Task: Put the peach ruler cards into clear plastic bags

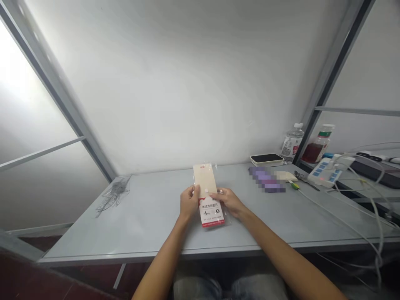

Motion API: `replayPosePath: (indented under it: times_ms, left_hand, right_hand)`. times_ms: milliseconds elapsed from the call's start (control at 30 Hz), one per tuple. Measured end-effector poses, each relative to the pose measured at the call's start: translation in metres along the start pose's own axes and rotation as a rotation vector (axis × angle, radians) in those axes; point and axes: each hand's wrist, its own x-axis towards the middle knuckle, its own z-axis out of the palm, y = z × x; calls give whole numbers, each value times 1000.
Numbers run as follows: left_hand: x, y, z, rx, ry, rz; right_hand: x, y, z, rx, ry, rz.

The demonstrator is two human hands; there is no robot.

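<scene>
A flat packet (208,196) in clear plastic lies lengthwise on the grey table (150,221) in front of me. Its upper part is cream card and its lower part is a white and red label with printed characters. My left hand (189,203) grips the packet's left edge, fingers curled round it. My right hand (229,201) holds the right edge, thumb pressed on the front near the middle. Both forearms reach in from the bottom of the view.
A dark-topped flat box (266,159), two bottles (292,143) and a white power strip (325,174) with cables stand at the back right. Thin tangled wire (113,196) lies at the back left. Metal frame posts rise on both sides against the white wall.
</scene>
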Motion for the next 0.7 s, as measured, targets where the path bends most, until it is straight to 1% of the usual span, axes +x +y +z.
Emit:
replayPosePath:
  times_ms: [133, 267, 367, 500, 700]
  left_hand:
    - [-1, -3, 1, 116, -23, 51]
    - [-3, -7, 0, 251, 15, 103]
    - [-4, -9, 1, 309, 16, 119]
    - [-5, -9, 3, 322, -8, 139]
    - [-5, -5, 2, 294, 3, 174]
  right_hand:
    - [0, 0, -5, -36, 52, -45]
    - [0, 2, -1, -107, 32, -84]
    - [0, 5, 3, -177, 32, -99]
    - [0, 8, 5, -243, 24, -93]
    - [1, 5, 4, -232, 64, -115]
